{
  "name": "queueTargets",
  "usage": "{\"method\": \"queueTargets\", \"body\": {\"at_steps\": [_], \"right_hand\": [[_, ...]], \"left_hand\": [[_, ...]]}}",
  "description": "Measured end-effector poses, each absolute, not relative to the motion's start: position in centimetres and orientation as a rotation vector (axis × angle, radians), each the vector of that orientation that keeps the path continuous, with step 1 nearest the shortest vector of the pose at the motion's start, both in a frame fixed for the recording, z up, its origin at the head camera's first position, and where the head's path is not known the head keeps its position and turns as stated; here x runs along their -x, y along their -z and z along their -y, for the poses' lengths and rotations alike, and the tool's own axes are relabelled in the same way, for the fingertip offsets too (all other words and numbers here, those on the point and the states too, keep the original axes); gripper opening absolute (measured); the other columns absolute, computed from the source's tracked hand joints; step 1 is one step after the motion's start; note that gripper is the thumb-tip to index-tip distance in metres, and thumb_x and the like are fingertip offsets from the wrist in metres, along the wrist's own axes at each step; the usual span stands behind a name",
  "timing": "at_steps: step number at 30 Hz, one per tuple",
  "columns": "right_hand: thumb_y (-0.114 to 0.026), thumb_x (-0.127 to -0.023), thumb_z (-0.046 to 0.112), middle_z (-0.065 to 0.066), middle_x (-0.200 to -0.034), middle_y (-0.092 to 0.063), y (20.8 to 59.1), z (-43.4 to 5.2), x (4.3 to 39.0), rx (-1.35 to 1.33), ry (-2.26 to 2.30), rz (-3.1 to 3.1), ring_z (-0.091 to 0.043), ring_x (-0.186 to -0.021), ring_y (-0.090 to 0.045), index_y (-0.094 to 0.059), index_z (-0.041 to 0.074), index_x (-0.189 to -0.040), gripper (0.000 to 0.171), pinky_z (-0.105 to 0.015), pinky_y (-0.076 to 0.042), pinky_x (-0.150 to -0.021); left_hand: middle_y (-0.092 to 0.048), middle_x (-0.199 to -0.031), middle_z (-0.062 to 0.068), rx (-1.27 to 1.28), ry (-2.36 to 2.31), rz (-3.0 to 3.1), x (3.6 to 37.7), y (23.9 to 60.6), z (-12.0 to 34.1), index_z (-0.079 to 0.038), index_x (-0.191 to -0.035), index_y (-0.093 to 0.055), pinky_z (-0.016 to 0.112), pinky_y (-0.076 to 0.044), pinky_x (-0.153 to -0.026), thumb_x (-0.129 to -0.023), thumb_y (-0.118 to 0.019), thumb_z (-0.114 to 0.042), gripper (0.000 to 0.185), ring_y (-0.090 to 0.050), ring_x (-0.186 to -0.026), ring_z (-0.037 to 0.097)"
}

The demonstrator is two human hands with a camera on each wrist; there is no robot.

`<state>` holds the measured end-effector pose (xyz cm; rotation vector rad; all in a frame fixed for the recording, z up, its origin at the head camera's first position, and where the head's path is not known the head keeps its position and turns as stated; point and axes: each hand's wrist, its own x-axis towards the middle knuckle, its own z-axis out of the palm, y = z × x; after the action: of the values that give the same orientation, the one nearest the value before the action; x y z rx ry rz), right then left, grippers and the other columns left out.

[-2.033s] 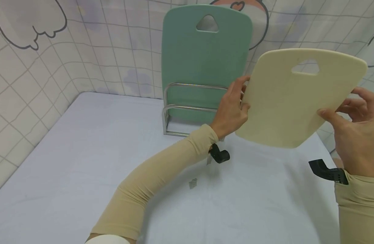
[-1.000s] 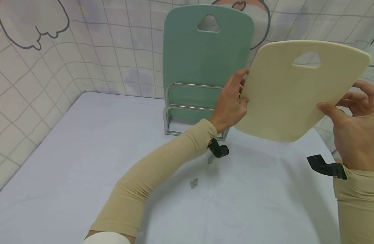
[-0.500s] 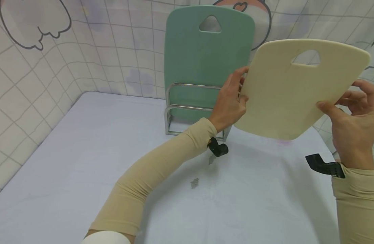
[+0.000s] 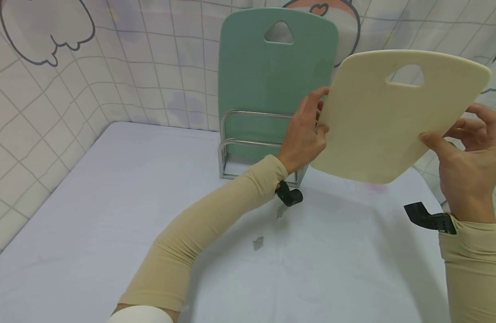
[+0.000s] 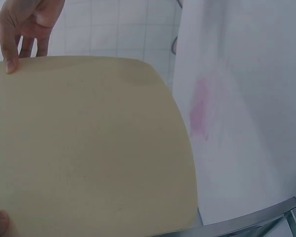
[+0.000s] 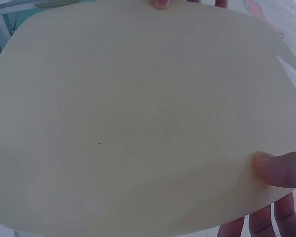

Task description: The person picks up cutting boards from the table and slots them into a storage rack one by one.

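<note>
- Two hands held the cream board (image 4: 387,119) above the desk (image 4: 110,215): left hand (image 4: 304,134) gripped its left edge, right hand (image 4: 470,161) pinched its right
- The board hid both hands' far fingers
- Only the head view showed the green board (image 4: 264,76) upright in the metal rack (image 4: 248,143)

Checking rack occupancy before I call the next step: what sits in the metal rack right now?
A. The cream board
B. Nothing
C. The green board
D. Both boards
C: the green board stands upright in the metal rack, while the cream board is held in the air between the left hand and right hand.
</note>
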<state>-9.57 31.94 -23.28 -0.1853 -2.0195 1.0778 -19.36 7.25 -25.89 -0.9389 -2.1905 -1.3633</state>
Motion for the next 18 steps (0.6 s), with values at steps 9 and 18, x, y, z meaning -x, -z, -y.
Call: {"method": "queueTargets", "body": {"at_steps": [9,18], "right_hand": [[-0.076,-0.090,0.004,0.023,-0.105,-0.063,23.26,-31.67,9.81,0.164,-1.082,2.004,0.001,-0.098,-0.063,-0.060,0.028,-0.140,0.058,-0.020,-0.049,-0.088],[-0.079,-0.088,0.002,0.020,-0.102,-0.066,23.15,-31.46,10.11,0.128,-1.108,1.971,-0.003,-0.097,-0.065,-0.064,0.023,-0.138,0.056,-0.021,-0.052,-0.088]], "left_hand": [[-0.056,-0.126,0.017,0.933,1.374,2.192,19.48,25.71,-6.98,-0.007,-0.149,-0.036,0.020,-0.053,-0.088,-0.092,-0.059,0.011,0.063,-0.063,-0.109,0.025],[-0.056,-0.125,0.018,0.926,1.375,2.175,19.80,25.66,-6.86,-0.006,-0.148,-0.037,0.019,-0.052,-0.089,-0.091,-0.058,0.011,0.063,-0.062,-0.111,0.025]]}}
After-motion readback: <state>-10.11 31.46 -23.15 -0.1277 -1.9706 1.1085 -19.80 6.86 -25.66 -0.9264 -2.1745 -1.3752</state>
